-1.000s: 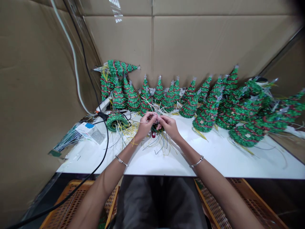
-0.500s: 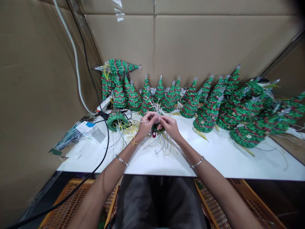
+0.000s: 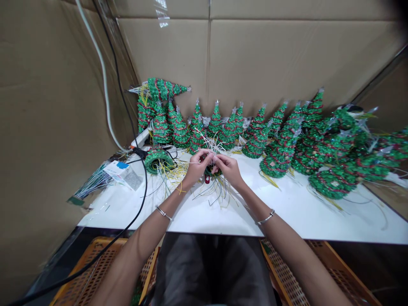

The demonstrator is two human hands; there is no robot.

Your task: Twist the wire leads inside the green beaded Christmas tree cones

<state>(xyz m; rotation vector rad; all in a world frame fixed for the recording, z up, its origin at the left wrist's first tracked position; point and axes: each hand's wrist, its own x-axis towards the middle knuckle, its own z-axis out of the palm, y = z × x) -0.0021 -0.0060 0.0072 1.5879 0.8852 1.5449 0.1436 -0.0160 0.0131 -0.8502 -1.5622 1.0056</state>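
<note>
My left hand [image 3: 198, 165] and my right hand [image 3: 227, 166] meet at the middle of the table, fingertips pinched together on a bundle of thin white wires [image 3: 213, 144]. The wire ends fan out above my fingers. Below and behind my hands is a dark green base, mostly covered, with a small red piece [image 3: 207, 179] at its front. Yellow and dark wires [image 3: 219, 192] spread from it over the white tabletop. Left of my hands, a green tinsel tree [image 3: 158, 161] lies with its hollow base toward me, yellow wires spilling out.
Several small tinsel Christmas trees [image 3: 215, 120] stand along the cardboard wall, more crowded at right [image 3: 333, 182]. At left are a white-and-blue box [image 3: 123, 173], a wire bundle [image 3: 92, 182] and a hanging black cable [image 3: 145, 187]. Orange crates [image 3: 95, 250] sit below the table [image 3: 188, 216].
The whole view has shifted slightly. Both hands stay together on the white wires, with only small finger movements.
</note>
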